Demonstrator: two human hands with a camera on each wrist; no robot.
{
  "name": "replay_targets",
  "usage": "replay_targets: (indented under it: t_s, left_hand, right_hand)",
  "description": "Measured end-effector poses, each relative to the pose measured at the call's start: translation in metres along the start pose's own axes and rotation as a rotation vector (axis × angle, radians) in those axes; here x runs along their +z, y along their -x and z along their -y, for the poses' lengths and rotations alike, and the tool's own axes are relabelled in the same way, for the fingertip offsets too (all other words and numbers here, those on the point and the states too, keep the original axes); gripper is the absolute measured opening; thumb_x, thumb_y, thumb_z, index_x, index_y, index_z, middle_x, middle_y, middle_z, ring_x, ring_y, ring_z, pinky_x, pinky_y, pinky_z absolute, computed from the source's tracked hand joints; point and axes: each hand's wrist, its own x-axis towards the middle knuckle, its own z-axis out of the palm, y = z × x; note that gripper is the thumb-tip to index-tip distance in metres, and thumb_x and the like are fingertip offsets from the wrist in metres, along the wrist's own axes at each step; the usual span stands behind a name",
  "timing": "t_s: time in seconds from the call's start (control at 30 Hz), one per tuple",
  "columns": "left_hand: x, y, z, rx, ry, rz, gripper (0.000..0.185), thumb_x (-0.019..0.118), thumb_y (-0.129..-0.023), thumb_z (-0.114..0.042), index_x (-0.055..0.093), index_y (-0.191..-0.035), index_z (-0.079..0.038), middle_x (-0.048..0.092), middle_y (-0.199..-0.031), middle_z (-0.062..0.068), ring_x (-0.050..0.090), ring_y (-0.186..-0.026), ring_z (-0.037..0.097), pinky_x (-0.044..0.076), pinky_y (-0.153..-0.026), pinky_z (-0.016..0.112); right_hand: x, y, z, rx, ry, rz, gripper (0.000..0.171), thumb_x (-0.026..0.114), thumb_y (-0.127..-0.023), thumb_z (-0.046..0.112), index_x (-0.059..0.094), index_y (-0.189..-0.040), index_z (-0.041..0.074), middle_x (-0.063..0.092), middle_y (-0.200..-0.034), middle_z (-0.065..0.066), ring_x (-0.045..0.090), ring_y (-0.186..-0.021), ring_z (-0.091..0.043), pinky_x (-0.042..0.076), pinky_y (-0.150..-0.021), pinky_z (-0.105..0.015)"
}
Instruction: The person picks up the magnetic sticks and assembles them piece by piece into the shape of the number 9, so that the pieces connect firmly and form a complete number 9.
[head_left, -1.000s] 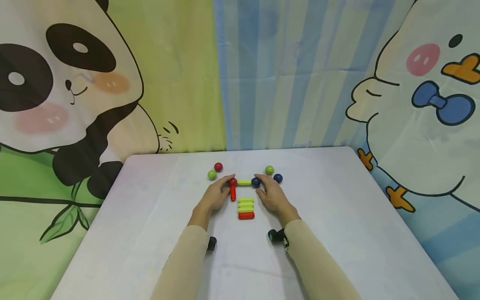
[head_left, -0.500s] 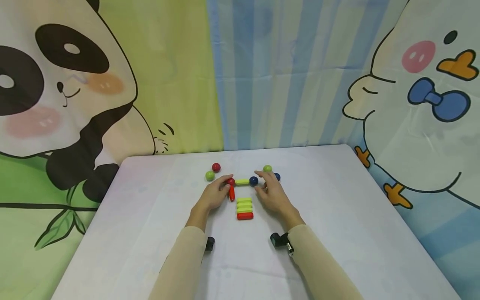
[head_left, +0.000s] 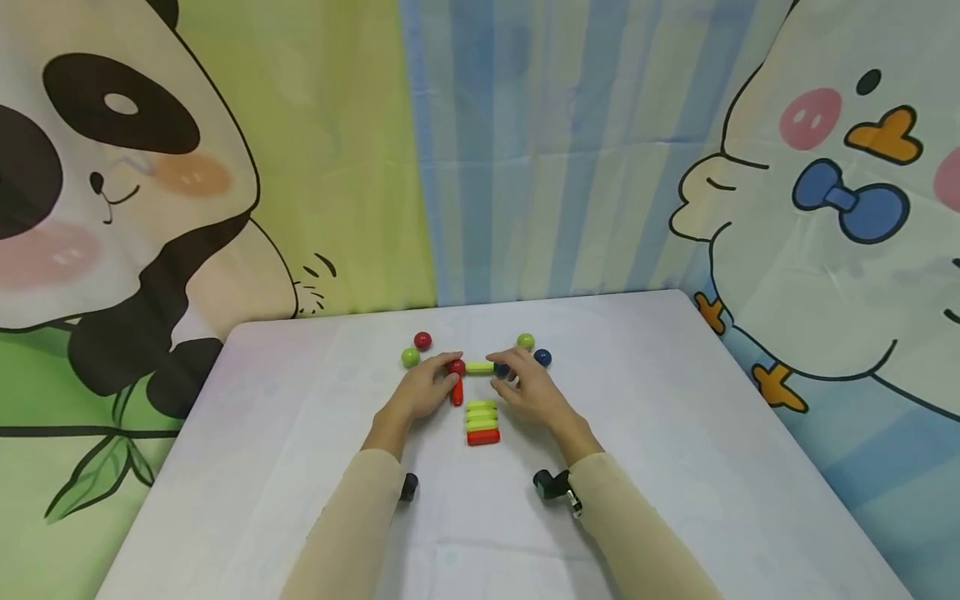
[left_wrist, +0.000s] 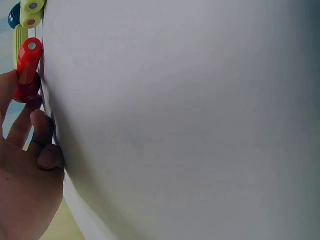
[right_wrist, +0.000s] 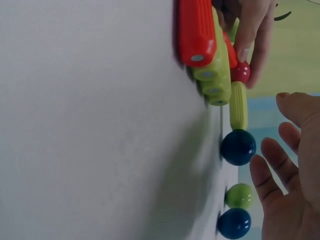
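Sticks and balls mid-table: red ball [head_left: 457,367] joined to green stick [head_left: 479,367] running right to dark blue ball [head_left: 501,370]; red stick [head_left: 457,392] hangs off red ball toward near side. Left hand [head_left: 420,392] rests on table, fingertips touching red ball and red stick, fingers loosely bent, not clearly pinching. Right hand [head_left: 528,392] just beside dark blue ball, fingers spread and relaxed, holding nothing; right wrist view shows a gap between fingers [right_wrist: 272,167] and ball. Just near of the green stick: stack of three green sticks [head_left: 481,414] with one red stick [head_left: 483,437] at near end, between the hands. Far left: loose red ball [head_left: 422,340], green ball [head_left: 409,357]. Far right: green ball [head_left: 526,341], blue ball [head_left: 542,357]. White table [head_left: 675,433]; cartoon panda and duck backdrop [head_left: 480,150] behind.
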Motion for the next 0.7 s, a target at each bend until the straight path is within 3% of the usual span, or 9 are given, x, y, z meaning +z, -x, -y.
replay_targets:
  t_s: [0.27, 0.57, 0.7]
  left_hand:
    - [0.001, 0.0, 0.007, 0.009, 0.035, -0.006, 0.047, 0.057, -0.105, -0.036, 0.05, -0.151, -0.036, 0.049, -0.156, 0.005, 0.042, -0.147, 0.033, 0.031, -0.117, 0.061]
    - [0.003, 0.0, 0.007, 0.043, 0.037, -0.028, 0.046, 0.057, -0.106, -0.033, 0.05, -0.151, -0.035, 0.052, -0.154, 0.005, 0.044, -0.145, 0.032, 0.031, -0.118, 0.058]
    - [0.001, 0.0, 0.006, 0.058, 0.011, -0.009, 0.048, 0.057, -0.106, -0.032, 0.048, -0.153, -0.035, 0.051, -0.154, 0.006, 0.044, -0.146, 0.03, 0.032, -0.118, 0.056]
  right_hand:
    - [0.002, -0.006, 0.013, -0.024, 0.044, 0.029, 0.037, 0.067, -0.101, 0.016, 0.062, -0.138, 0.018, 0.059, -0.123, 0.001, 0.06, -0.1, -0.026, 0.053, -0.085, -0.032]
    - [0.004, -0.022, 0.021, -0.047, 0.04, 0.029, 0.039, 0.068, -0.1, 0.013, 0.062, -0.138, 0.015, 0.061, -0.126, -0.008, 0.058, -0.095, -0.024, 0.052, -0.087, -0.038]
    - [0.007, -0.027, 0.019, -0.025, 0.081, 0.017, 0.038, 0.069, -0.099, 0.014, 0.063, -0.137, 0.014, 0.062, -0.129, -0.007, 0.059, -0.111, -0.027, 0.05, -0.1, -0.043]
